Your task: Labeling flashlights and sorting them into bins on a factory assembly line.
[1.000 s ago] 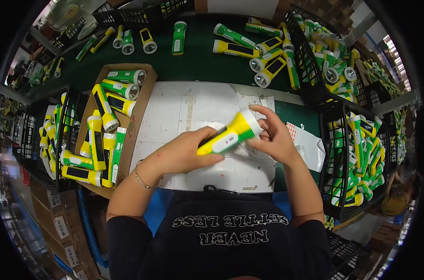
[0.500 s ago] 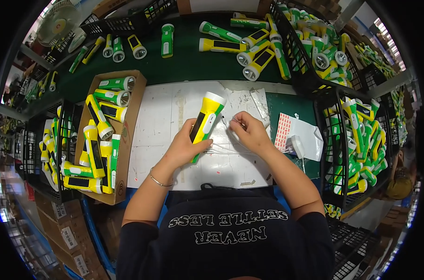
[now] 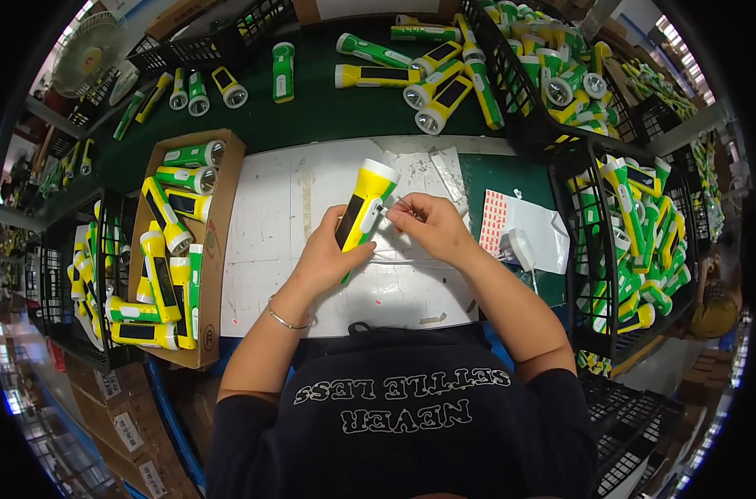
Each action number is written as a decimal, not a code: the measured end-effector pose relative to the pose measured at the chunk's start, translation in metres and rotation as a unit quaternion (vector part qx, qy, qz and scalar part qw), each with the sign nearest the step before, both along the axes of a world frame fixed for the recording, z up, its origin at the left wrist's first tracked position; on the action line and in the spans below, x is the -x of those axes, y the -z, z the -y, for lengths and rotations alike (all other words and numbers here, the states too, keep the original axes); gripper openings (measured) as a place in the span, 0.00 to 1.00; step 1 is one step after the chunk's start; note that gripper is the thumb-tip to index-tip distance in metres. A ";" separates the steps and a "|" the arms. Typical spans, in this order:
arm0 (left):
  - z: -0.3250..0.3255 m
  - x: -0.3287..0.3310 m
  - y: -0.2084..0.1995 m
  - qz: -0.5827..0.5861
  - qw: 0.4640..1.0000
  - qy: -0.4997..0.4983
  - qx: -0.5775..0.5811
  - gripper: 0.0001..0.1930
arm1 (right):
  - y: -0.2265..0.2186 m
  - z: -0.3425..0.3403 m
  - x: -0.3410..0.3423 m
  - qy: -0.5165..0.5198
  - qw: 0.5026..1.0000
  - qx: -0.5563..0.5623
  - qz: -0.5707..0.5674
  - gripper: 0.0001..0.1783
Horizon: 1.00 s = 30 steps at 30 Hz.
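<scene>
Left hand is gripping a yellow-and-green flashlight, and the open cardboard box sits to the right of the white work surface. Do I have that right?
Not quite: the head view shows the open cardboard box to the left of the white work surface. The left hand is gripping a yellow-and-green flashlight.

I've got a round fan (image 3: pixel 91 55) upper left, labelled cardboard cartons (image 3: pixel 103 409) lower left, black crate (image 3: pixel 633 428) lower right; red-patterned sheet (image 3: pixel 493 218) and glossy white sheet (image 3: pixel 551 241) on the green bench (image 3: pixel 502 172).
</scene>
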State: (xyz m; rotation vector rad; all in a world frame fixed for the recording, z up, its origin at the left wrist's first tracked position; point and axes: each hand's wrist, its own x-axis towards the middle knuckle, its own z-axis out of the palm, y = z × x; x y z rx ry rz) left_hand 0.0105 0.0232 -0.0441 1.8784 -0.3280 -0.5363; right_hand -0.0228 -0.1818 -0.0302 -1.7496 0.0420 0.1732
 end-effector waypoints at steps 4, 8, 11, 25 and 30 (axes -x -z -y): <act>0.007 0.004 -0.012 0.019 1.000 0.019 -0.012 0.29 | -0.010 0.006 0.002 0.003 0.999 -0.020 -0.038 0.11; 0.012 0.012 -0.019 0.334 0.930 -0.030 -0.153 0.29 | -0.008 0.003 0.004 0.030 0.999 0.028 -0.033 0.11; 0.015 0.013 -0.023 0.286 0.943 -0.020 -0.169 0.31 | -0.001 0.003 0.003 0.051 0.992 -0.097 -0.069 0.11; 0.004 0.006 -0.024 0.254 0.955 0.016 -0.151 0.29 | -0.001 0.001 0.006 0.012 0.996 -0.072 -0.060 0.10; -0.020 -0.020 -0.033 0.165 0.981 0.016 -0.102 0.28 | 0.001 0.014 0.015 0.004 0.996 0.088 0.022 0.18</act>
